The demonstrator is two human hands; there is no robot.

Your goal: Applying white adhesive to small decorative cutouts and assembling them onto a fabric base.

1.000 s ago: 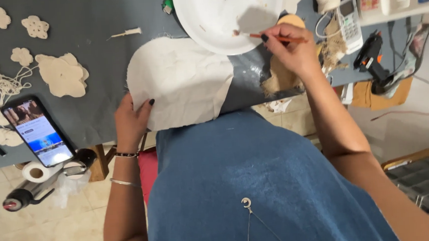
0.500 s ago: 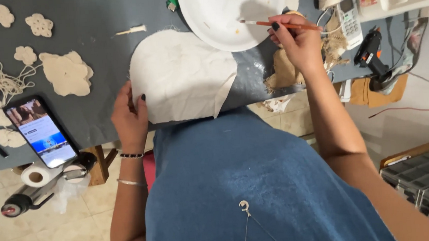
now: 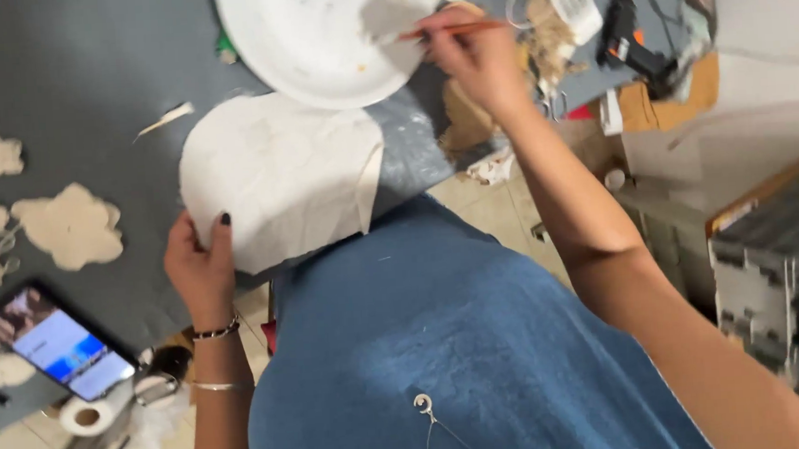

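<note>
My left hand (image 3: 201, 269) grips the near-left edge of a large white paper-covered rounded form (image 3: 276, 172) lying on the dark grey table (image 3: 87, 105). My right hand (image 3: 477, 53) holds a thin orange-handled paintbrush (image 3: 448, 30), its tip reaching left over the white round plate (image 3: 314, 35) at the table's far side. The brush tip touches or hovers just above the plate's inside; I cannot tell which.
Beige flower-shaped cutouts (image 3: 71, 226) lie at the left. A lit phone (image 3: 55, 343) sits near the table's front-left edge, with tape rolls (image 3: 83, 415) below. A black glue gun (image 3: 629, 39) and clutter lie at the right. A dark crate (image 3: 781, 266) stands on the floor.
My right hand with the brush stays over the plate, shifting slightly left. The view moved closer and tilted. My left hand keeps its hold on the white form.
</note>
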